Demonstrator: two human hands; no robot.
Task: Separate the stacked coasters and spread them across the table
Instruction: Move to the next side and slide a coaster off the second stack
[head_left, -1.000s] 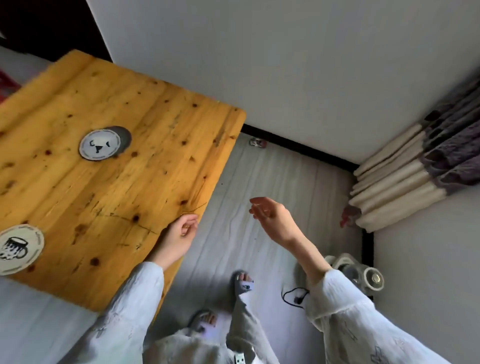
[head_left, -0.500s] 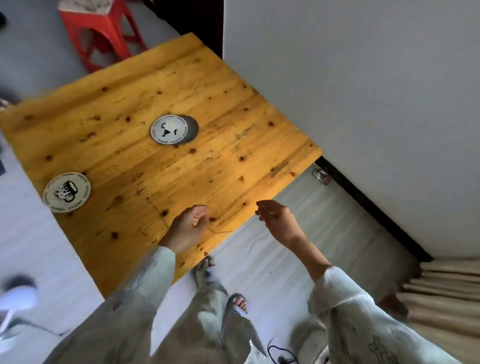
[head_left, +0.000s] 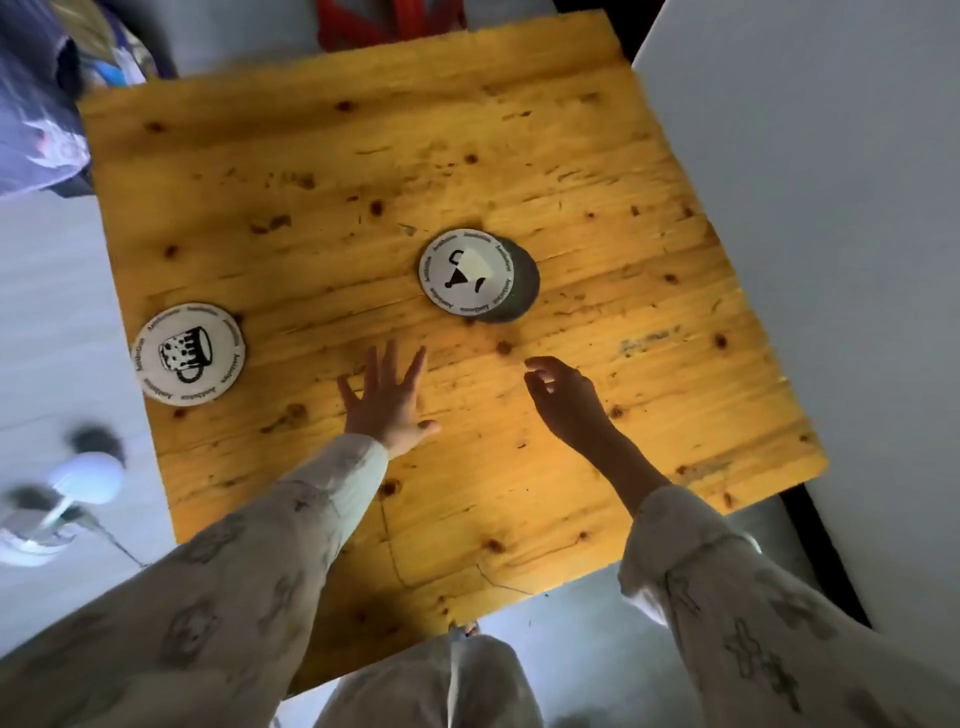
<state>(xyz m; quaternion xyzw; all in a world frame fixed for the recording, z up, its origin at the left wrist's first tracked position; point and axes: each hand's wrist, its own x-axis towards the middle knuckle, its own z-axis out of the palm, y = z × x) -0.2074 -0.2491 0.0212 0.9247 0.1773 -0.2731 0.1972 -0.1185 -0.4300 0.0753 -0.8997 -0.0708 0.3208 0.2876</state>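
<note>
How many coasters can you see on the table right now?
3 visible: mug-print coaster at the table's left edge; white coaster mid-table, overlapping a dark coaster. More may hide beneath.

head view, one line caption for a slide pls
Both empty hands reach toward stacked coasters on the wooden table.

A red stool (head_left: 384, 23) stands beyond the table's far edge, and a white fan (head_left: 78, 483) sits at the left.
</note>
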